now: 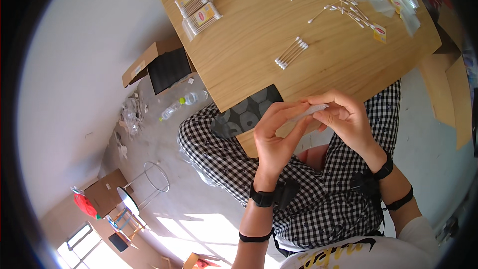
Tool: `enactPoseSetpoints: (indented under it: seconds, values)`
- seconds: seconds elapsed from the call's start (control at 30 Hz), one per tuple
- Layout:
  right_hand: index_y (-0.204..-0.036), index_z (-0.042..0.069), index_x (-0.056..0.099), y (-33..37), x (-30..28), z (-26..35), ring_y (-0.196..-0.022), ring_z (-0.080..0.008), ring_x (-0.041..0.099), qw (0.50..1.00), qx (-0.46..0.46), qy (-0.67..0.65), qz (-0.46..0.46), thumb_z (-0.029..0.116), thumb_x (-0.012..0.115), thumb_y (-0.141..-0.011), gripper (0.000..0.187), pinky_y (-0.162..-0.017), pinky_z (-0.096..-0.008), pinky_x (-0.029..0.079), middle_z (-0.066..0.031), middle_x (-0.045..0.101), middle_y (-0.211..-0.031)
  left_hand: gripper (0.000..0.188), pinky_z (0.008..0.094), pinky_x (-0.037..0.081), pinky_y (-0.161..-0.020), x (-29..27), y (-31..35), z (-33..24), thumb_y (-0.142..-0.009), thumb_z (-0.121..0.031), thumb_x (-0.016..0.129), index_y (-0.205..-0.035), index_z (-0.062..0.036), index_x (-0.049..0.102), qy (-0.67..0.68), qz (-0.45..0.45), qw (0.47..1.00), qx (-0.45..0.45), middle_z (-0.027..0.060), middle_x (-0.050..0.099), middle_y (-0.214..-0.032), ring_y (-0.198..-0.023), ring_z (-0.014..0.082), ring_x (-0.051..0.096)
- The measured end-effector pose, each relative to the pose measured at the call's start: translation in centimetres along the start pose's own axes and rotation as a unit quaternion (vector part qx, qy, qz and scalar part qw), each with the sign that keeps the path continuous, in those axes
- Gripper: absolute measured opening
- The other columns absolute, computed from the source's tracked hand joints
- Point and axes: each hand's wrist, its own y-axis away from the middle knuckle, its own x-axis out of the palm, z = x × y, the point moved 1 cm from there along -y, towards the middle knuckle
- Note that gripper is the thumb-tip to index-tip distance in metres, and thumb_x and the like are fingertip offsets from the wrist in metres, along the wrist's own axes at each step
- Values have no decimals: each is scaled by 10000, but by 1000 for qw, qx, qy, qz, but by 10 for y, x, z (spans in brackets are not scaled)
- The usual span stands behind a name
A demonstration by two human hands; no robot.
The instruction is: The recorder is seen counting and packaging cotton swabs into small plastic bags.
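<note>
"Where is the translucent plastic bag (309, 111)?"

"Up in the air by the near edge of the table (234, 55), seen almost edge-on."

"And the hands?"

"The left hand (277, 128) grasps one end of it between thumb and fingers; the right hand (347, 118) pinches the other end, thumb in front."

"What lies on the wood?"

"A neat row of cotton swabs (292, 52) beyond the near edge, loose swabs (343, 2) scattered toward the right edge, and filled packets (201, 16) lined up along the left edge."

Sunlit floor (211, 226) — dark, warped edges
</note>
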Motion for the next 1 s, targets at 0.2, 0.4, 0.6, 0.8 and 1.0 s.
enactPoseSetpoints:
  seconds: [0.2, 0.4, 0.6, 0.8, 1.0]
  values:
    - [-926, -8, 632, 0, 6, 3, -824, -167, 670, 976, -164, 136, -54, 8, 595, -853, 83, -649, -250, 565, -114, 666, -982, 183, 258, 500, -684, 4, 5, -1, -732, 50, 691, -901, -21, 696, -13, -48, 997, 67, 75, 648, -906, -793, 173, 622]
    - [-878, -4, 640, 1, 6, 0, -841, -146, 660, 965, -151, 202, -71, 31, 613, -843, 56, -713, -235, 544, -117, 679, -949, 144, 271, 504, -669, 5, 11, -2, -728, 50, 697, -858, -8, 678, -83, -75, 988, 102, 91, 641, -901, -780, 190, 618]
    - [-894, -22, 599, -1, 9, 4, -801, -121, 648, 997, -35, 33, -57, 67, 604, -865, 94, -647, -219, 522, -128, 679, -939, 103, 262, 465, -753, 5, 11, 5, -780, 19, 664, -878, -13, 669, 73, -41, 995, -46, 59, 628, -912, -858, 137, 583]
    - [-873, 10, 582, -6, 8, 3, -755, -96, 635, 997, 58, 2, -53, 98, 641, -836, 112, -525, -186, 469, -119, 677, -925, 66, 262, 464, -806, 14, 17, 11, -830, -10, 639, -888, 11, 617, 166, -69, 975, -133, 46, 595, -922, -869, 112, 566]
    - [-885, 3, 593, -4, 5, 3, -734, -98, 628, 997, 52, 18, -56, 104, 640, -832, 123, -532, -196, 482, -114, 677, -929, 74, 251, 425, -795, 16, 21, 13, -815, 2, 647, -885, 8, 624, 156, -85, 977, -116, 42, 571, -954, -888, 120, 528]
